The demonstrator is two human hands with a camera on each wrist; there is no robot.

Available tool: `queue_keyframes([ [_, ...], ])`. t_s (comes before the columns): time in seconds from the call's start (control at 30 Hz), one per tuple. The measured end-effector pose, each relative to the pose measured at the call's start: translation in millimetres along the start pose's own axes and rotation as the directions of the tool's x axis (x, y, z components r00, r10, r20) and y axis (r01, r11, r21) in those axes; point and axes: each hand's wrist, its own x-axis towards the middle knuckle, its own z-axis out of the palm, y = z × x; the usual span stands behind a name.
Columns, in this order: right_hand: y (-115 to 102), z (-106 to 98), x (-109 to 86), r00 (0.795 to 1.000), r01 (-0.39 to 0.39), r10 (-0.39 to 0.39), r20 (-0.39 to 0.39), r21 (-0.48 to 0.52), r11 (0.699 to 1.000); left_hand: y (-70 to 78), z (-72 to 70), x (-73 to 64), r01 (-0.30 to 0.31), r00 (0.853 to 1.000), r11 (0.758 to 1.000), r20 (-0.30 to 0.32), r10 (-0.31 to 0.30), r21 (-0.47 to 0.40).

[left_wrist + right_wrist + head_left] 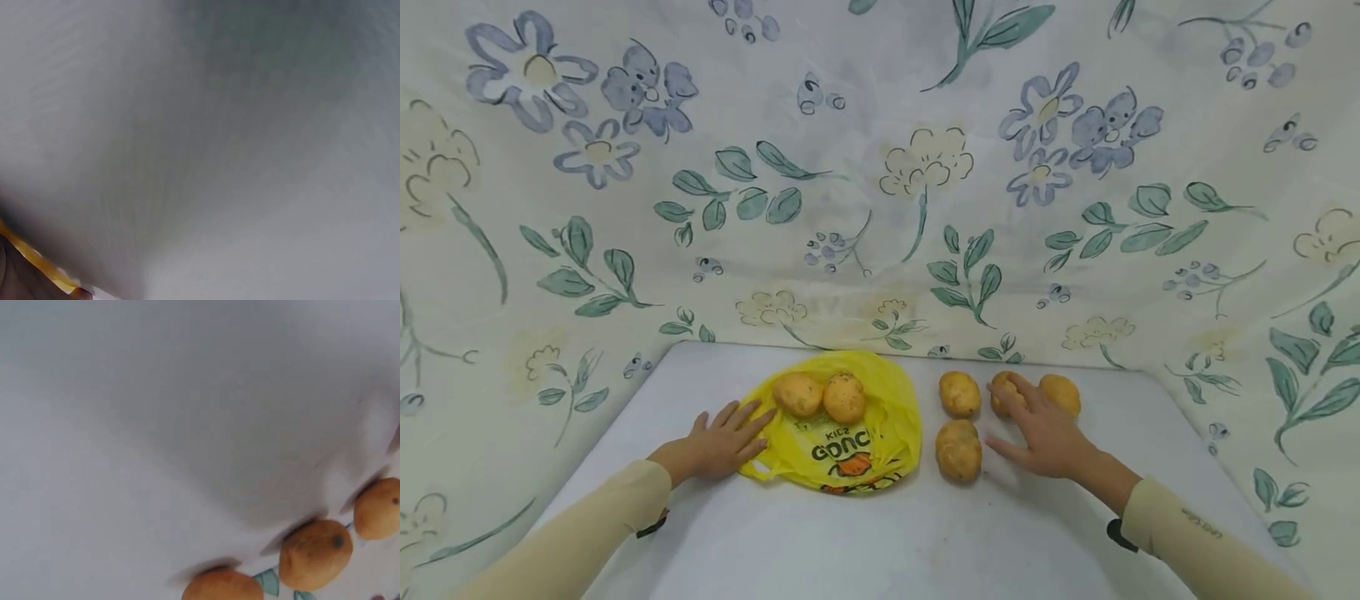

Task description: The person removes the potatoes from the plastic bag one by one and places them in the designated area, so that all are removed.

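Note:
A yellow plastic bag (891, 425) with printed lettering lies flat on the white table, bearing two potatoes near its top. My left hand (722, 442) is spread out at the bag's left edge, fingertips over the yellow plastic. In the left wrist view, only a bit of that hand and a yellow strip show in the lower corner. Right of the bag, my right hand (1041, 429) hovers with fingers extended over a potato (1007, 392), partly covering it; contact cannot be told. Close by lie an upper-left potato (960, 394), a lower potato (958, 451) and a right-hand potato (1060, 396).
The white table (865, 550) ends at the back against a hanging floral cloth (850, 167), which also rises at both sides. In the right wrist view, a row of potatoes, one being a spotted potato (315, 553), runs along the lower right.

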Motion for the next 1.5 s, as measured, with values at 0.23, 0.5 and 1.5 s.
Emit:
queue_keyframes([
  [0.23,14.1,-1.6,10.4,0.998,0.056,-0.059,-0.011,-0.187,0.981,0.7,-6.8,-1.4,-0.007,1.0,1.0,0.004,0.007,-0.015],
  [0.5,16.1,-1.6,24.3,0.998,0.059,-0.058,0.012,-0.242,0.969,6.8,-9.8,-6.2,-0.007,1.0,1.0,0.025,0.008,-0.03],
  [1.5,-11.9,8.7,58.9,0.995,0.1,-0.092,0.043,-0.238,0.966,5.5,-6.3,-6.6,0.002,1.0,0.999,0.03,0.0,-0.051],
])
